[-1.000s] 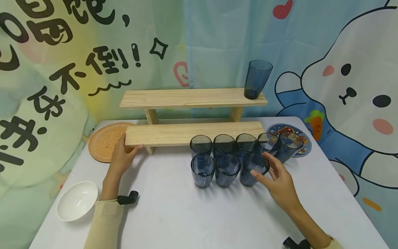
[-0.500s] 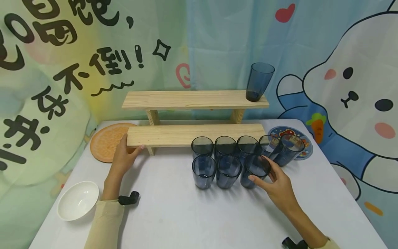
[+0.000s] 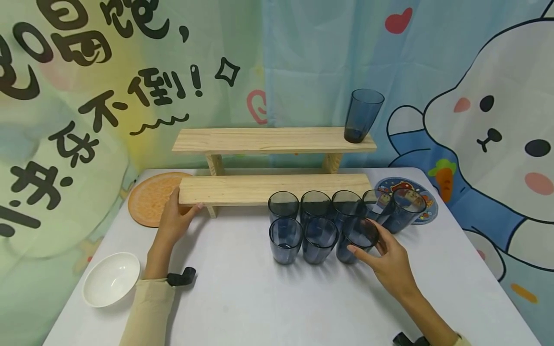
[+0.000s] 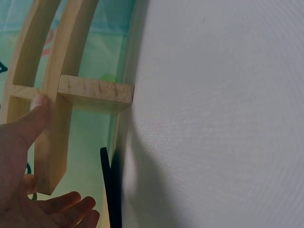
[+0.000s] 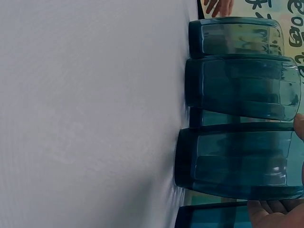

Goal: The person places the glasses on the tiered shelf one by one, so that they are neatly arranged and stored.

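A two-step wooden shelf point(image 3: 242, 189) stands at the back of the table. My left hand point(image 3: 174, 220) grips the left end of its lower board, and in the left wrist view the thumb point(image 4: 40, 112) presses on the board's edge. My right hand point(image 3: 389, 263) holds a blue-tinted drinking glass point(image 3: 356, 239) near its rim, at the right end of the front row. That glass point(image 5: 237, 161) is upright on the table. Several matching glasses point(image 3: 285, 242) stand close together beside and behind it. One more glass point(image 3: 362, 117) sits on the upper board's right end.
An orange round mat point(image 3: 149, 204) lies at the back left, partly behind my left hand. A white bowl point(image 3: 111, 279) is at the left edge of the table point(image 3: 259, 307). Behind the right-hand glasses lies a patterned blue round mat point(image 3: 426, 216). A printed curtain point(image 3: 303, 62) hangs behind.
The head view has shifted slightly, so the whole scene sits a little lower and farther right. Both hands keep their holds, and the glasses stay where they were.
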Demonstrator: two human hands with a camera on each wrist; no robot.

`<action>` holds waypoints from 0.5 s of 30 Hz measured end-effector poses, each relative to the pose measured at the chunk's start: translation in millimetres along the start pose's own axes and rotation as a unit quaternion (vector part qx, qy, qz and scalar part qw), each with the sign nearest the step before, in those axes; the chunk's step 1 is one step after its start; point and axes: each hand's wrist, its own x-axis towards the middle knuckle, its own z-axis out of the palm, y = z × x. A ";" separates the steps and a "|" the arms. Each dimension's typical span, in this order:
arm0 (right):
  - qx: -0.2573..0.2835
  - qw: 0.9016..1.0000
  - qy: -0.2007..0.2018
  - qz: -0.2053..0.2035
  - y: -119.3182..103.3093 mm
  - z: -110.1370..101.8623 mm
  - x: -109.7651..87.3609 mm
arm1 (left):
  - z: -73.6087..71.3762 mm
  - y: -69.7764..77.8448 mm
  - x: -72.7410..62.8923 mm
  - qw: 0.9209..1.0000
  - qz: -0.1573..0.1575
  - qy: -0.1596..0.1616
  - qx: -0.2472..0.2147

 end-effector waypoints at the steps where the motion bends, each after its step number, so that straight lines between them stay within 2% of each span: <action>1: 0.002 1.000 0.000 0.001 -0.9 -0.3 -0.1 | -0.1 0.5 -0.1 1.000 -0.001 0.000 0.001; 9: 0.004 1.000 0.004 -0.001 -16.0 -11.3 -0.6 | 0.6 2.2 0.1 1.000 -0.013 -0.005 0.005; 15: -0.022 0.999 0.018 -0.015 -44.5 -29.4 4.9 | 1.2 0.0 1.9 1.000 0.001 0.000 0.001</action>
